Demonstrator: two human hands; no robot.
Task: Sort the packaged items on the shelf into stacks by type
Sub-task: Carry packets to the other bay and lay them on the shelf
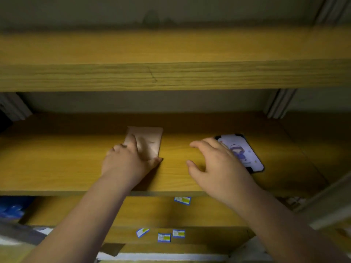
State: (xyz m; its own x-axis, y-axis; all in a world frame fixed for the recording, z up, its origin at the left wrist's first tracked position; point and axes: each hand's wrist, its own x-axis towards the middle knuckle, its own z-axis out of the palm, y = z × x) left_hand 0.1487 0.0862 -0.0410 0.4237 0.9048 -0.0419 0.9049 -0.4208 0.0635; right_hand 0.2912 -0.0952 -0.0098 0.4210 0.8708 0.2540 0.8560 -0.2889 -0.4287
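Observation:
A flat pale-pink package lies on the middle wooden shelf. My left hand rests on its near end, fingers pressed flat on top. To the right lies a package with a light purple cartoon picture and a dark border. My right hand hovers just left of that package with fingers spread and curled, holding nothing; its knuckles hide the package's left edge.
An upper shelf board hangs close above. On the lower shelves lie several small blue-and-white sachets. A blue object sits at lower left. Metal uprights stand at the back right.

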